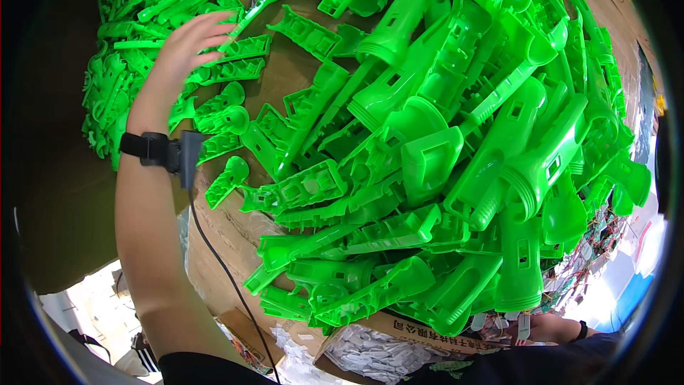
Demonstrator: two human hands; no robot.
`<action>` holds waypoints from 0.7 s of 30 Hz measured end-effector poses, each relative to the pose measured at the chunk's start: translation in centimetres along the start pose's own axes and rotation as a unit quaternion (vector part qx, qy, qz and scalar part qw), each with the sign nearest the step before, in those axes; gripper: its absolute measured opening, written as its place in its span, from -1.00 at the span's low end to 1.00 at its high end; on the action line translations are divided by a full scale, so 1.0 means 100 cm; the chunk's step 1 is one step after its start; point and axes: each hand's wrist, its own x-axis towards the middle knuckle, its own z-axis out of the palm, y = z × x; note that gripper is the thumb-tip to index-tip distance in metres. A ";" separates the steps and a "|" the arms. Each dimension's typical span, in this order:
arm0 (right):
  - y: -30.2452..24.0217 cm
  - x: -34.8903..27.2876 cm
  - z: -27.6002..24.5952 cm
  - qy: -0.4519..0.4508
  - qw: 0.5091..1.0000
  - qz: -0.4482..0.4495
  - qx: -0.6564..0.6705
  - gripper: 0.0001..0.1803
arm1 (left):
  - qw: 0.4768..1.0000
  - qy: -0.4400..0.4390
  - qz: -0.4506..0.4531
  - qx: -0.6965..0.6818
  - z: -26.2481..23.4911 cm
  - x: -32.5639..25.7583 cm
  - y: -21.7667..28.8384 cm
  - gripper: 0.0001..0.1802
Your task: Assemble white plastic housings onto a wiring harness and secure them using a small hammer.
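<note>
My left hand [191, 44] reaches to the far left over the green plastic pieces, its fingers stretched out and slightly apart, a little blurred. Beside the fingertips lies a slim green plastic piece [255, 14]; I cannot tell whether they touch it. Nothing shows in the grasp. A large heap of green plastic casing halves [427, 135], flashlight-shaped and hollow, fills the middle and right. Down at the lower right, my right hand [538, 328] is partly hidden near wires and small white pieces [524, 328]; its fingers do not show clearly.
A pile of smaller green pieces [107, 93] lies along the left side on brown cardboard [221, 235]. At the front edge stands a cardboard box [434, 335] beside many small white pieces [377, 353]. Tangled wires [581, 257] lie at the right. A black cable [221, 260] hangs from my left wrist.
</note>
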 end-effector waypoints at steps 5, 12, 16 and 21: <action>0.028 0.017 -0.007 0.009 0.996 0.037 -0.074 -0.42 | 0.868 0.296 -0.231 0.326 -0.110 -0.022 -0.169 0.01; 0.034 0.015 -0.007 0.001 0.997 -0.030 -0.066 -0.42 | 0.857 0.237 -0.276 0.366 -0.099 -0.017 -0.213 0.14; 0.060 0.020 -0.005 0.029 0.977 -0.177 -0.113 -0.46 | 0.801 0.142 -0.275 0.513 -0.052 -0.009 -0.172 -0.08; 0.026 0.020 -0.007 0.028 0.998 0.038 -0.046 -0.46 | 0.862 0.130 -0.199 0.448 0.014 -0.027 -0.142 -0.24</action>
